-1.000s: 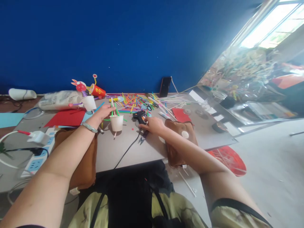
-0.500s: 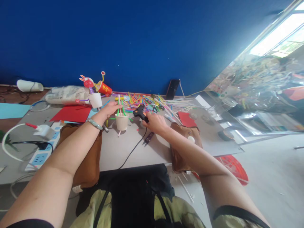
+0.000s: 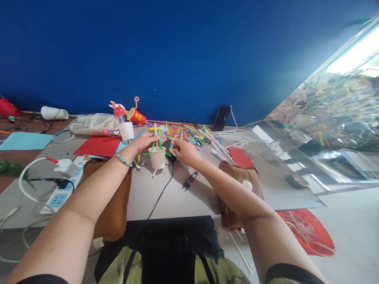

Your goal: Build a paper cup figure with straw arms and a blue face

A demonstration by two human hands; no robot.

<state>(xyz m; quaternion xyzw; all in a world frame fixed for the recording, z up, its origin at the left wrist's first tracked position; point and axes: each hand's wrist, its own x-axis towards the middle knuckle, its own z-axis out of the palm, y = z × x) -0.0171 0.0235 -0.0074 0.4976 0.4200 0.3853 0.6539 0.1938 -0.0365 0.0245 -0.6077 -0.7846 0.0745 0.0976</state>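
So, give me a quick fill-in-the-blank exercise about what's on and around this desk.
The dark phone leans against the blue ____.
A bangle circles the wrist of the person's ____ hand.
Straws stand in a white paper ____.

Missing words: wall; left; cup.

Loose white cups: three, one centre, two left | red printed cup: one, far left | brown cushions: two | phone: one, far | snips: one | straws: too many to count
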